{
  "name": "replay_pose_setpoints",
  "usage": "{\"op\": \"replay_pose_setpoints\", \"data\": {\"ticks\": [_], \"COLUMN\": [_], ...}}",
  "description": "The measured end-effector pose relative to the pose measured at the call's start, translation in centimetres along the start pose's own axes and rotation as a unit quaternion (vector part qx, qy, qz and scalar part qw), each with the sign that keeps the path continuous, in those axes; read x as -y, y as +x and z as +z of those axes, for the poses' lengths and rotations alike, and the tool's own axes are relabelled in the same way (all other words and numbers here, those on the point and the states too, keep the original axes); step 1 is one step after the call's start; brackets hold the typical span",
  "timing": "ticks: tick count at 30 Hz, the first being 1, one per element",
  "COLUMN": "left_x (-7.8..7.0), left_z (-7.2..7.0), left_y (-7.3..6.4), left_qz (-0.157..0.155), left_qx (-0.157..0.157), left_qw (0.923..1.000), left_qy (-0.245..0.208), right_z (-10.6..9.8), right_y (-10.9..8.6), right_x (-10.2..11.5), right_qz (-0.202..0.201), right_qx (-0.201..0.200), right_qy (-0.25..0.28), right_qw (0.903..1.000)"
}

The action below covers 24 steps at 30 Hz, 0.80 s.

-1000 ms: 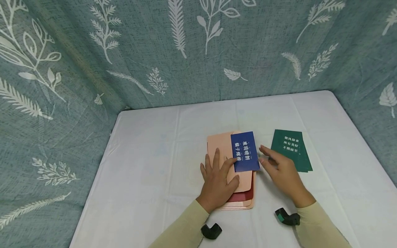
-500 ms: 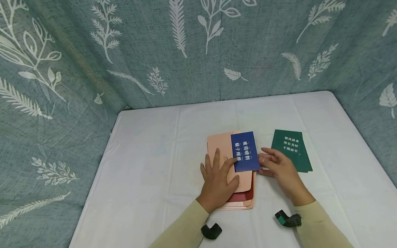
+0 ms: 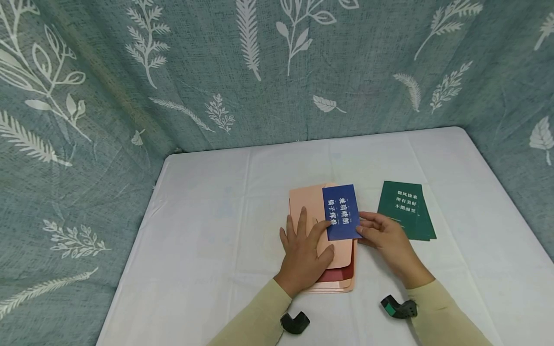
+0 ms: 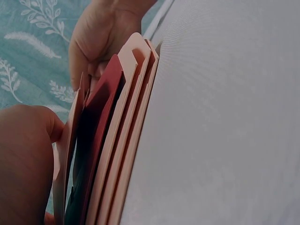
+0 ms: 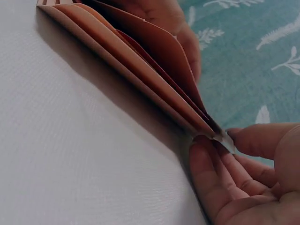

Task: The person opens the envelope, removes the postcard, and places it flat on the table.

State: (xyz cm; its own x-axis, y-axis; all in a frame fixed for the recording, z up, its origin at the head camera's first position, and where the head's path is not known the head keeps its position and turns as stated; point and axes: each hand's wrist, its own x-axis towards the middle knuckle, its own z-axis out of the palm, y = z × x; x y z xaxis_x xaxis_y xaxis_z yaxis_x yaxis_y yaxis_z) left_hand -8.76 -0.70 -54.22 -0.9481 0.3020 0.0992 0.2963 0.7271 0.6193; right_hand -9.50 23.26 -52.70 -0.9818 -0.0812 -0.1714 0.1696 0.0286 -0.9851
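Observation:
A blue card (image 3: 341, 212) with white characters lies on the upper right of a stack of pink card covers (image 3: 307, 197), overhanging its right side. Among the layers a dark red one (image 4: 101, 108) shows, and their edges stand apart in both wrist views. My left hand (image 3: 300, 257) rests on the pink top layer with fingers spread, the index fingertip at the blue card's left edge. My right hand (image 3: 389, 242) pinches the blue card's lower right edge, thumb on top and the other fingers beneath. Whether the stack is one folder or separate pieces cannot be told.
Two overlapping green cards (image 3: 409, 206) with white characters lie just right of my right hand. A white cloth (image 3: 207, 216) covers the table. Behind and to the sides hangs a blue-green leaf-patterned curtain (image 3: 268, 105).
My right hand has moved a little left and down from beside the blue card, and its thumb now lies on the card's edge. The left hand has stayed still.

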Motion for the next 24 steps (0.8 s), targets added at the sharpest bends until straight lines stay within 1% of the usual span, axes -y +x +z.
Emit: {"op": "replay_pose_setpoints", "data": {"ticks": [11, 24], "left_x": [-0.1, -0.1], "left_z": [0.0, -0.1], "left_y": [0.0, 0.0], "left_qz": [-0.005, -0.001], "left_qx": [0.001, -0.002], "left_qw": [1.0000, 0.9999], "left_qy": [0.002, -0.012], "right_z": [-0.4, -1.4], "right_y": [-0.2, -0.1], "right_x": [0.6, 1.2], "right_qz": [-0.002, 0.018], "right_qx": [-0.013, -0.041], "right_qy": [0.008, 0.006], "right_qw": [0.9999, 0.9990]}}
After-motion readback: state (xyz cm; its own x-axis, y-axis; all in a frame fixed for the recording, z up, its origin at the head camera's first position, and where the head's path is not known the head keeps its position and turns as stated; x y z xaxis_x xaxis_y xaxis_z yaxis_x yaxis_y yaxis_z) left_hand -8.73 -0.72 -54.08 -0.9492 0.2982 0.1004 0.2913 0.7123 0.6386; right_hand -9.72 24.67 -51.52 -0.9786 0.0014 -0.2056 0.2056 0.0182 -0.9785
